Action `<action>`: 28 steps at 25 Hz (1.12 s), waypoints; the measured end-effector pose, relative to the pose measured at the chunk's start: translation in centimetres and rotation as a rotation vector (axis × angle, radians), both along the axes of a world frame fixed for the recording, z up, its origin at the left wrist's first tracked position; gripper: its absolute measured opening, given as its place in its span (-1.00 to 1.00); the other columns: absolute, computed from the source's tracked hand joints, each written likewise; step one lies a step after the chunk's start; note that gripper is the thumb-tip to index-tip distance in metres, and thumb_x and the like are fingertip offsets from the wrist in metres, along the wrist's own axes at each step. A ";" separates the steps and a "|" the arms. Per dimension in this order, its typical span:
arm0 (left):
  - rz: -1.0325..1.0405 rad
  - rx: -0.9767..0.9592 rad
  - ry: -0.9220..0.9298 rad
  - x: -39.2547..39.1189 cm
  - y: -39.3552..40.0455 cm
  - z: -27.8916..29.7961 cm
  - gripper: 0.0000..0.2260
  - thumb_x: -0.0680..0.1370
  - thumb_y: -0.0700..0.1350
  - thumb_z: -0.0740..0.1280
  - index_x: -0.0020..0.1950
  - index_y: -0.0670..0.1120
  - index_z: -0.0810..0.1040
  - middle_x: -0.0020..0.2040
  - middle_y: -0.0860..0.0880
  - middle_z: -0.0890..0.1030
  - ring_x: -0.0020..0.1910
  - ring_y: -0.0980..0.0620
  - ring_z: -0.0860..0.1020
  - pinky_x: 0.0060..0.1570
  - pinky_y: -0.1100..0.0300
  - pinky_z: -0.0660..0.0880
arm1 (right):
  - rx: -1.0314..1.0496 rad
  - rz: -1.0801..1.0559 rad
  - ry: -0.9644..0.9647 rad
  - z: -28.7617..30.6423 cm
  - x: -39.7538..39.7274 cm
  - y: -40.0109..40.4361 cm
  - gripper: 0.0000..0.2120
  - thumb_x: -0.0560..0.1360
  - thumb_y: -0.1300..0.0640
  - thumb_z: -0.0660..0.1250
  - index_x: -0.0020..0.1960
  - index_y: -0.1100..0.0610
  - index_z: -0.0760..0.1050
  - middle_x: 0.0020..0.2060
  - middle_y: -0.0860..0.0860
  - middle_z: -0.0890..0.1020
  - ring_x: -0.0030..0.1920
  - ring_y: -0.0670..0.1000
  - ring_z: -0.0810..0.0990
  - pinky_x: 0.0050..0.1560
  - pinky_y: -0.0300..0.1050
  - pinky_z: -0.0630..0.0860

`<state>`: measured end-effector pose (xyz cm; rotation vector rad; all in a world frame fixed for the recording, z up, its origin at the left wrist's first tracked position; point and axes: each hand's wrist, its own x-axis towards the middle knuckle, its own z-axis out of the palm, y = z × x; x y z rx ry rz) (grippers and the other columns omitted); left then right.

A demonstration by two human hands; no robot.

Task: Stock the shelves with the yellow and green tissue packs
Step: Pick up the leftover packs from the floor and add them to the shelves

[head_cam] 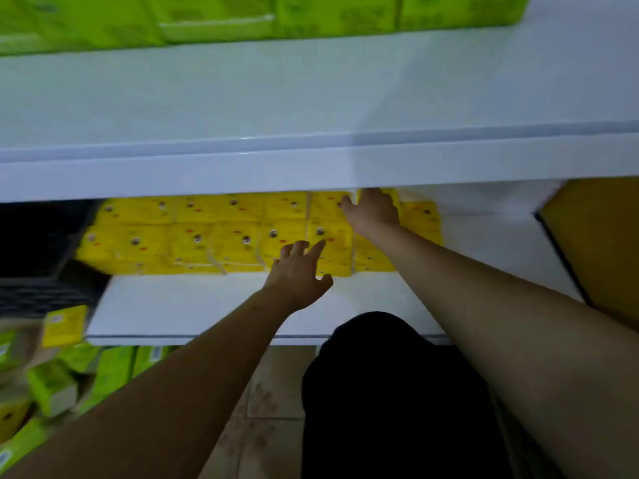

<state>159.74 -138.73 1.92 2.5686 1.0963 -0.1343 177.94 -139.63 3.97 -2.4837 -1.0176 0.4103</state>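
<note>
Yellow tissue packs [193, 233] fill the back of the lower white shelf [193, 309] in stacked rows. My left hand [299, 271] reaches toward the front row with straight, spread fingers, its fingertips touching a yellow pack [332, 236]. My right hand [375, 210] lies flat on the packs at the right end of the rows, its fingertips hidden under the upper shelf's edge. Green tissue packs [221, 19] stand in a row at the back of the upper white shelf [311, 98].
A heap of loose green packs [52, 385] and one yellow pack [64, 324] lies on the floor at the lower left. A brown cardboard box [601, 236] stands at the right of the lower shelf. My dark-clothed knee [387, 392] is below the shelf edge.
</note>
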 end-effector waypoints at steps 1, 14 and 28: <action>0.041 0.012 -0.004 -2.3 0.3 0.8 -0.36 0.54 0.14 0.27 0.57 0.07 0.11 0.49 -0.13 0.23 0.45 -0.22 0.18 0.34 -0.12 0.32 | 0.004 0.116 -0.019 1.3 -3.2 1.8 -0.46 0.58 -0.16 0.13 0.39 0.19 0.34 0.32 0.17 0.47 0.32 0.24 0.41 0.22 0.06 0.40; 0.850 -0.285 0.004 -39.5 2.1 -4.5 -0.52 0.55 0.10 0.28 0.41 -0.08 0.39 0.32 -0.22 0.41 0.29 -0.25 0.44 0.26 0.02 0.40 | -0.214 1.001 0.120 -0.6 -45.8 13.3 -0.38 0.62 -0.14 0.10 0.54 0.20 0.14 0.48 0.21 0.26 0.44 0.22 0.29 0.37 0.05 0.32; 1.377 -0.644 -0.318 -52.9 6.3 -26.5 -0.24 0.43 0.01 0.34 0.52 -0.25 0.13 0.41 -0.31 0.30 0.41 -0.27 0.30 0.35 -0.03 0.32 | -0.654 0.525 0.629 -29.1 -58.2 11.6 -0.56 0.48 0.01 0.26 0.27 0.23 0.47 0.18 0.21 0.57 0.14 0.23 0.57 0.06 0.03 0.56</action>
